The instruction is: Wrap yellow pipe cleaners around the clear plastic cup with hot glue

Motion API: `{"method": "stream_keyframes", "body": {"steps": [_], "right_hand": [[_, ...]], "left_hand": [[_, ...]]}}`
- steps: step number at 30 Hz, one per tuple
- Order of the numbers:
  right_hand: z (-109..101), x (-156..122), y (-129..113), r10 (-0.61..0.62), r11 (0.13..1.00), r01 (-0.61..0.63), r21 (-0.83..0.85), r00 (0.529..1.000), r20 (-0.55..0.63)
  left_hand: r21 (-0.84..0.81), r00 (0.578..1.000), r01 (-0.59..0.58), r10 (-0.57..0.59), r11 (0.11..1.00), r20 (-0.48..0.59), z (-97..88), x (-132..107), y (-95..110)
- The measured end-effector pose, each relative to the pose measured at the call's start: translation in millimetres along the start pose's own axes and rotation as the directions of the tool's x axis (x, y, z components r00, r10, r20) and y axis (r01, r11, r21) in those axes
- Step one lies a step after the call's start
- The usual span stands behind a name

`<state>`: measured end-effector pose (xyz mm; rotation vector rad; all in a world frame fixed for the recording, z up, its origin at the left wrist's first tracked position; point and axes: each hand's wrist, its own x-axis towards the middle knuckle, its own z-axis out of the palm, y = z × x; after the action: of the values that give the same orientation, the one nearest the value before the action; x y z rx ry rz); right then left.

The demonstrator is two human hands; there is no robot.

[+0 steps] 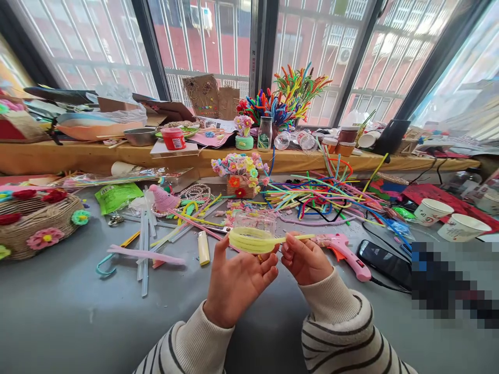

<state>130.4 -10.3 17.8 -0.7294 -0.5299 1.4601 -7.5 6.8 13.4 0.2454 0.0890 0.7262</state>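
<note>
Coils of fuzzy yellow pipe cleaner (251,244), held by my left fingers (268,263), right fingers (301,249) pinching, could unwind if I slacken.

Left of one pink glue gun (344,248), two hands (238,284), one yellow coil (251,244) and one lighter (203,249) are showing; right of it, one phone (384,264) is lying and two paper cups (432,214) are standing.

Twine basket (58,215) cut off by left edge. Both striped sleeves (183,345) run out the bottom. Pixel block (444,280) covers whatever sits right of the phone (384,264). Yellow coil (252,245) hides part of the clear plastic box (255,222) behind it. Glue gun's (346,254) nozzle tip unclear near right hand (310,261). Red jar's (173,138) smaller label print unreadable. Building (234,57) outside hazy.
</note>
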Motion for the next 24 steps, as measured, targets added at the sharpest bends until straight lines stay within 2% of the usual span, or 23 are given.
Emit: {"method": "stream_keyframes", "body": {"steps": [11, 18, 24], "right_hand": [[1.5, -6.4, -1.2, 0.0, 0.997, 0.008, -0.072, 0.995, 0.104], [2.1, -7.4, -2.8, -0.015, 0.997, 0.029, -0.076, 0.984, 0.177], [-0.4, -6.7, -1.9, -0.019, 0.992, 0.048, -0.115, 0.97, 0.24]], "left_hand": [[0.039, 0.993, 0.044, -0.048, 0.998, 0.11, 0.4, -5.1, -0.1], [0.17, 0.962, 0.046, -0.09, 0.984, 0.258, -1.2, -6.3, -3.3], [0.273, 0.947, 0.104, -0.179, 0.956, 0.266, -8.6, -4.8, -3.3]]}}
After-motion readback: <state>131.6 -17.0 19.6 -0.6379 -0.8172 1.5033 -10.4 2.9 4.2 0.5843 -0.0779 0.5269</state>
